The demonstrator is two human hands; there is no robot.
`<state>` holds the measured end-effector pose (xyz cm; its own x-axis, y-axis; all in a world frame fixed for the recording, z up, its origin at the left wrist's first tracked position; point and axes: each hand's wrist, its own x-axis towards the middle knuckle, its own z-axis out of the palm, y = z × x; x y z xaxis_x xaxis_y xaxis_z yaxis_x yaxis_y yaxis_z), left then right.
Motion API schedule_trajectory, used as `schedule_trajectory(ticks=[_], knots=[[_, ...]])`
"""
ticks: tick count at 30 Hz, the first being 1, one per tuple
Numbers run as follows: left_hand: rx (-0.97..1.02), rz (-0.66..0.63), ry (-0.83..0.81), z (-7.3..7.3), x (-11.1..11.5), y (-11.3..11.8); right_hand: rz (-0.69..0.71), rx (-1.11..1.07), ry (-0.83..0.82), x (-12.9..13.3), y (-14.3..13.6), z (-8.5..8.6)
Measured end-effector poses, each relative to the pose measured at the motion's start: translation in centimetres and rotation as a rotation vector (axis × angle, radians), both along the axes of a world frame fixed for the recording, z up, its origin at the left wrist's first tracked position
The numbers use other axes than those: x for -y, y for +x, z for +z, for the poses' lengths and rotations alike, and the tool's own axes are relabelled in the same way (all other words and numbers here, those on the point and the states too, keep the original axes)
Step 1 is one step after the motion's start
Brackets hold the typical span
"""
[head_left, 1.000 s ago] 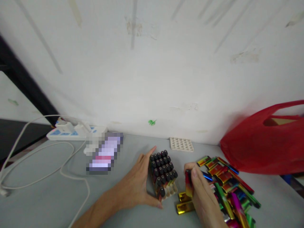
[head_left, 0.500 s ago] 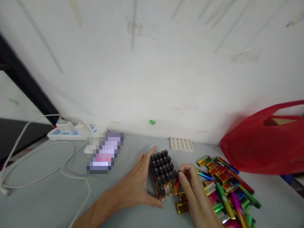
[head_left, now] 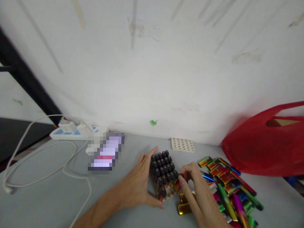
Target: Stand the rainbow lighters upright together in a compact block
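Rack (head_left: 171,192), near centre: far rows filled with black-topped tubes (head_left: 164,168), near end part-filled. Left hand (head_left: 135,188) spread wide alongside; right hand (head_left: 201,193) pinching one tube (head_left: 177,185). Many loose tubes (head_left: 226,199), right.

Pale wall (head_left: 152,76), scuffed, with tape-like residue and a small green mark (head_left: 153,122) low down. Grey tabletop (head_left: 133,148) against it. Dark slanting frame (head_left: 30,79) at left. Light soft; streaky shadows up high.

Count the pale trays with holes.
2: a bare tray near the wall, and a partly filled tray in the left hand, under black-topped pieces. The colourful pile might hide more.
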<state>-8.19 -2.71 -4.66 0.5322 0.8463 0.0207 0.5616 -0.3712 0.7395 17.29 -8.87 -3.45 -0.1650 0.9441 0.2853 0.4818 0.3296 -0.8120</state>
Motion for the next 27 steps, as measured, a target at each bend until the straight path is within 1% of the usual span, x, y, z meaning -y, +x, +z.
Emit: schedule_trajectory(ticks=[3, 6, 11, 13, 15, 18, 21, 23, 25, 27], knots=[[0.005, 0.003, 0.002, -0.1, -0.1, 0.0, -0.014, 0.021, 0.030, -0.1, -0.1, -0.1], [0.023, 0.001, 0.008, -0.1, -0.1, -0.1, -0.037, 0.004, 0.020, 0.0, -0.1, 0.0], [0.040, -0.003, 0.002, 0.0, 0.1, -0.1, 0.097, 0.096, -0.021, -0.1, 0.8, 0.4], [0.060, -0.006, 0.010, 0.0, 0.2, -0.2, 0.113, 0.123, -0.037, -0.2, 1.0, 0.5], [0.070, -0.016, 0.020, 0.0, 0.2, -0.2, 0.095, 0.121, -0.042, -0.3, 1.0, 0.6], [0.057, -0.016, 0.024, -0.2, 0.2, -0.3, 0.023, 0.102, 0.000, -0.6, 1.3, 0.9], [0.036, -0.005, 0.008, -0.2, 0.1, -0.3, -0.005, 0.130, 0.053, -1.0, 2.3, 1.7], [0.044, -0.009, 0.005, -0.1, 0.1, -0.1, 0.039, 0.212, 0.045, -1.3, 3.3, 2.5], [0.057, -0.014, 0.018, 0.0, 0.1, 0.0, 0.110, 0.318, -0.006, -1.5, 4.4, 3.1], [0.066, -0.019, 0.028, 0.1, 0.2, 0.0, 0.165, 0.392, -0.078, -1.7, 5.2, 3.1]])
